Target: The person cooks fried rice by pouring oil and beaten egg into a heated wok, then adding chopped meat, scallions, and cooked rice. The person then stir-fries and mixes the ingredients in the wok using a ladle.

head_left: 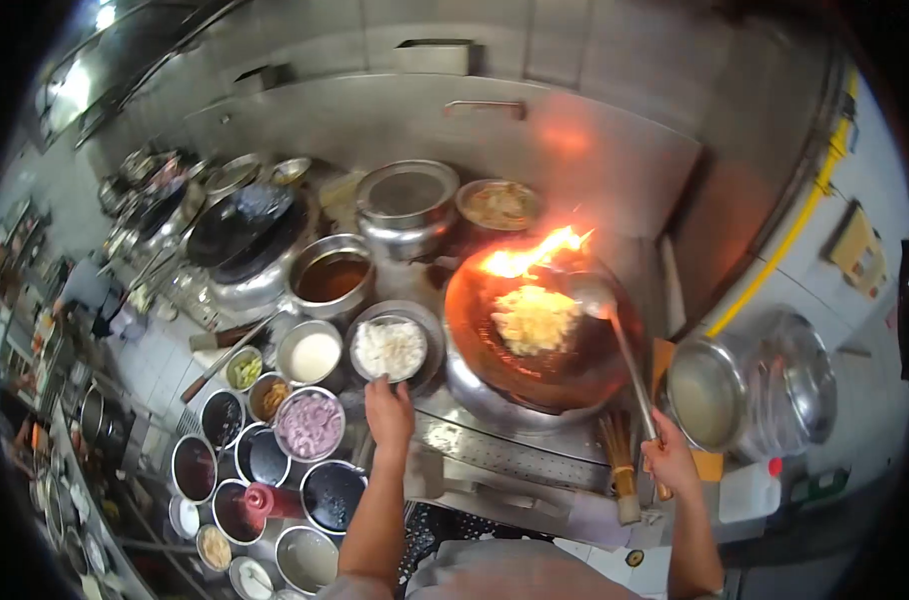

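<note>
My left hand (pixel 388 412) is at the front rim of a metal bowl (pixel 412 380), fingers closed on its edge. White, crumbly food that looks like rice (pixel 390 345) fills this bowl. My right hand (pixel 672 462) is wrapped round the handle of a long ladle (pixel 632 375). The ladle's round head is over the right side of a large wok (pixel 475 345). Yellowish food (pixel 535 318) lies in the wok, its kind blurred by the glare. Flames (pixel 540 255) rise at the wok's back edge.
To the left stand a pot of brown liquid (pixel 332 278), a bowl of chopped onion (pixel 310 424) and several sauce containers. A bamboo brush (pixel 623 470) leans near my right hand. Metal basins (pixel 708 392) stand at right. Another wok (pixel 245 228) sits at the back left.
</note>
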Demonstrator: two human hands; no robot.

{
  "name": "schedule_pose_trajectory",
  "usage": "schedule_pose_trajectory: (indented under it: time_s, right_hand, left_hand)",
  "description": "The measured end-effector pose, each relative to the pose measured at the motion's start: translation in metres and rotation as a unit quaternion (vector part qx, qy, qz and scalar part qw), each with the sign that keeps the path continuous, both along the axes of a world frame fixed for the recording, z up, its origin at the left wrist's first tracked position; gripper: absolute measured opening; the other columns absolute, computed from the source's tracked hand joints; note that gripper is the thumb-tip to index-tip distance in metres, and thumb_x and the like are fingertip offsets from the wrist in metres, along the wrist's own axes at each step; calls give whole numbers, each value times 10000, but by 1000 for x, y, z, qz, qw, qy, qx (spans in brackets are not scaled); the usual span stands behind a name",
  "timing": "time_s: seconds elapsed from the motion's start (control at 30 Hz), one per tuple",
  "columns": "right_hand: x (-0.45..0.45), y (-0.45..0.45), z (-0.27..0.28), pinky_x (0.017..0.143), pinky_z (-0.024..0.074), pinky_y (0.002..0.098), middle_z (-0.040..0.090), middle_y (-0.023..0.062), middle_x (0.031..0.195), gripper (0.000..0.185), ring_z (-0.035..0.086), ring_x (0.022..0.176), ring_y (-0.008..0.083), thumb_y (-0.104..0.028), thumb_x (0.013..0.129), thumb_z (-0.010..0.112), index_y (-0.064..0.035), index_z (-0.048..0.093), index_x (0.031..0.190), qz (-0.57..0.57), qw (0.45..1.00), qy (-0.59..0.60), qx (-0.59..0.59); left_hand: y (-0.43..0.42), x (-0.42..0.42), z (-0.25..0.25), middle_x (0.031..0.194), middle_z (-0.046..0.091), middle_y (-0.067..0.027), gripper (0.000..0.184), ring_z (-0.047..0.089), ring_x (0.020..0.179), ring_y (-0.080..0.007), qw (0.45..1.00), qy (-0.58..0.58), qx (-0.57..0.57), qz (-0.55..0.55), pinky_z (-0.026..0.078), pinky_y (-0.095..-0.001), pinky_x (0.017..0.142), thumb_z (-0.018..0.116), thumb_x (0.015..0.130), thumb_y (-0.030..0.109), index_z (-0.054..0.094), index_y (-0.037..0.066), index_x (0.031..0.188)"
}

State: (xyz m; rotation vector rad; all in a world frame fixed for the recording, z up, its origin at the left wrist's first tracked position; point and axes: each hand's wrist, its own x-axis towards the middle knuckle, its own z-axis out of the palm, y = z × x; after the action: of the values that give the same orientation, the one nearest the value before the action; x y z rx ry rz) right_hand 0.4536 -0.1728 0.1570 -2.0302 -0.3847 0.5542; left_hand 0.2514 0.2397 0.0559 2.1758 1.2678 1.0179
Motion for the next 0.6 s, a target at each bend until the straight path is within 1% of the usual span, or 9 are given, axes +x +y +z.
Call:
schedule_pose_trajectory:
  time_s: [0.03, 0.17, 0.27, 0.33, 0.37, 0.4, 0.47, 0.53, 0.6]
  right_hand:
    - [1, 14, -6, 381, 437, 276, 537, 15, 686, 719, 502, 493, 93, 23, 876, 552, -55, 229, 1513, 6, 1000, 21, -1]
    - [-9, 72, -2, 411, 446, 283, 531, 13, 658, 644, 506, 483, 107, 0, 856, 564, -32, 350, 1462, -22, 988, 122, 90]
    - [-19, 60, 11, 522, 492, 309, 572, 44, 683, 637, 550, 526, 145, -17, 840, 584, -31, 387, 1445, 68, 996, -22, -46]
    - [-16, 31, 11, 676, 503, 375, 640, 144, 791, 634, 638, 676, 246, -41, 812, 612, -95, 453, 1424, 116, 976, -136, -122]
    - [-26, 27, 34, 698, 501, 397, 645, 168, 825, 637, 649, 719, 278, -42, 805, 609, -115, 463, 1421, 125, 969, -129, -168]
    - [-30, 28, 49, 719, 499, 419, 650, 192, 858, 640, 661, 762, 311, -43, 799, 605, -136, 474, 1419, 131, 961, -123, -209]
    - [-27, 47, 29, 723, 496, 442, 648, 200, 878, 659, 651, 788, 348, -21, 779, 594, -160, 486, 1414, 138, 935, -242, -221]
    - [-22, 39, 27, 723, 493, 462, 647, 206, 891, 677, 639, 799, 376, -4, 761, 582, -171, 492, 1410, 161, 910, -310, -224]
    - [-12, 21, 41, 720, 489, 478, 647, 209, 895, 692, 625, 797, 395, 9, 745, 570, -168, 491, 1409, 195, 900, -330, -206]
  left_hand:
    - [29, -6, -15, 1019, 637, -239, 312, 597, 981, -414, 998, 25, -52, 30, 477, -459, 879, 666, 854, 194, 621, -45, 1050]
    - [94, -7, -71, 864, 669, -239, 263, 671, 788, -385, 977, 174, -103, 66, 529, -474, 695, 627, 858, 172, 634, -85, 911]
    - [110, 6, -72, 749, 676, -222, 219, 688, 614, -327, 893, -81, -435, 82, 528, -432, 510, 608, 822, 125, 629, -92, 846]
    - [129, 6, -106, 690, 664, -201, 175, 658, 503, -262, 903, -96, -415, 51, 520, -370, 428, 562, 794, 70, 613, -93, 832]
    - [129, 5, -104, 720, 666, -207, 168, 657, 509, -257, 920, -89, -379, 38, 536, -358, 442, 549, 794, 59, 603, -93, 837]
    - [130, 11, -99, 755, 667, -213, 170, 658, 520, -258, 883, -153, -436, 79, 543, -350, 442, 541, 791, 50, 589, -98, 858]
    - [132, 20, -113, 831, 660, -218, 200, 668, 565, -274, 874, -251, -411, 61, 551, -339, 444, 538, 782, 45, 561, -98, 920]
    - [147, 21, -125, 850, 647, -209, 137, 667, 604, -270, 878, -204, -432, 29, 537, -343, 430, 521, 789, 32, 538, -70, 878]
    - [134, 23, -86, 797, 641, -196, 105, 655, 565, -251, 892, -174, -405, 99, 513, -335, 419, 505, 796, 28, 536, -69, 822]
